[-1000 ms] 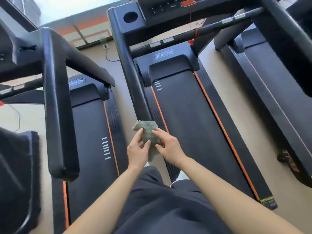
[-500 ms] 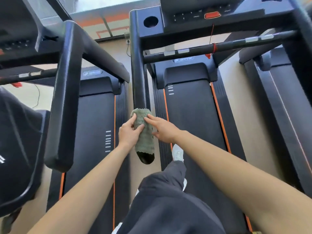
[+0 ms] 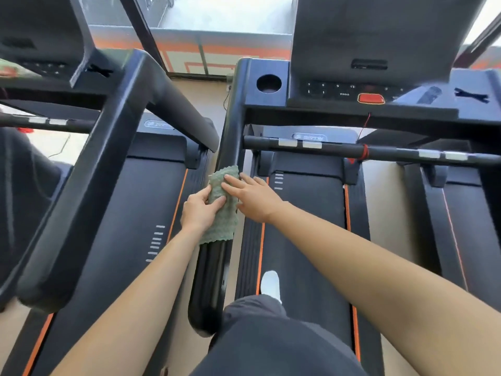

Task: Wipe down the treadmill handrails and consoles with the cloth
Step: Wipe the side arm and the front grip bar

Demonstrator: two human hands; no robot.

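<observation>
A green cloth [image 3: 224,213] lies draped over the left handrail [image 3: 210,280] of the middle treadmill, about halfway along the black bar. My left hand [image 3: 199,210] grips the cloth's left side, thumb on top and fingers curled around it. My right hand [image 3: 252,196] lies flat with straight fingers, its fingertips pressing the cloth's top onto the rail. The console [image 3: 349,92] with a red stop button [image 3: 371,98] sits at the head of this treadmill.
A cross bar [image 3: 379,151] with silver sensors spans the treadmill below the console. The neighbouring treadmill's thick handrail [image 3: 81,199] runs close on the left. Another treadmill [image 3: 461,213] stands on the right. My dark-trousered leg and white shoe [image 3: 270,283] are on the belt.
The cloth went from being held in the air in both hands to lying on the handrail, and it has slid further up the rail. The view has come closer to the console.
</observation>
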